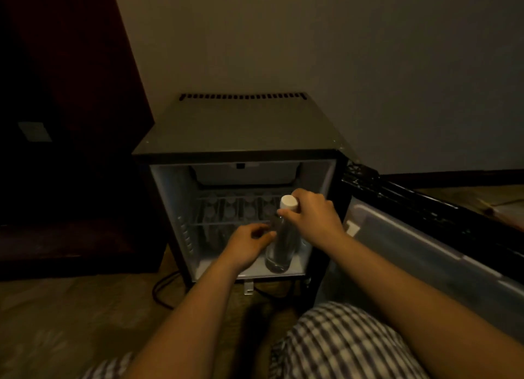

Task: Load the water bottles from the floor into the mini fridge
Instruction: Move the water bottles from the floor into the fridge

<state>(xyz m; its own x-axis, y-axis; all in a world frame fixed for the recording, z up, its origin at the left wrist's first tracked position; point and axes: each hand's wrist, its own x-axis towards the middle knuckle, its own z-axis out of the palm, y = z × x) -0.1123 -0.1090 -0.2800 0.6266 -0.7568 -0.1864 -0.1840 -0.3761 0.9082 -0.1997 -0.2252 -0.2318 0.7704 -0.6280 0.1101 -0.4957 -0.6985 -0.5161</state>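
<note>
The right hand (pixel 312 214) has its fingers curled around the neck of a clear bottle (pixel 280 245), just under its white cap (pixel 289 203). The left hand (pixel 249 245) sits lower, its loosely curled fingertips against the bottle's left side; whether they grip it cannot be told. Below both hands, the bottle stands upright on the front right of the floor of the open fridge (pixel 235 129). Beyond the fingers, a wire shelf (pixel 226 224) holds rows of dim bottles (pixel 226 211). The door (pixel 425 237) hangs open right of the right hand. A dark cabinet (pixel 71 152) stands left of the left hand. Near the wrists, a cable (pixel 161 288) loops on the floor (pixel 56 308).
</note>
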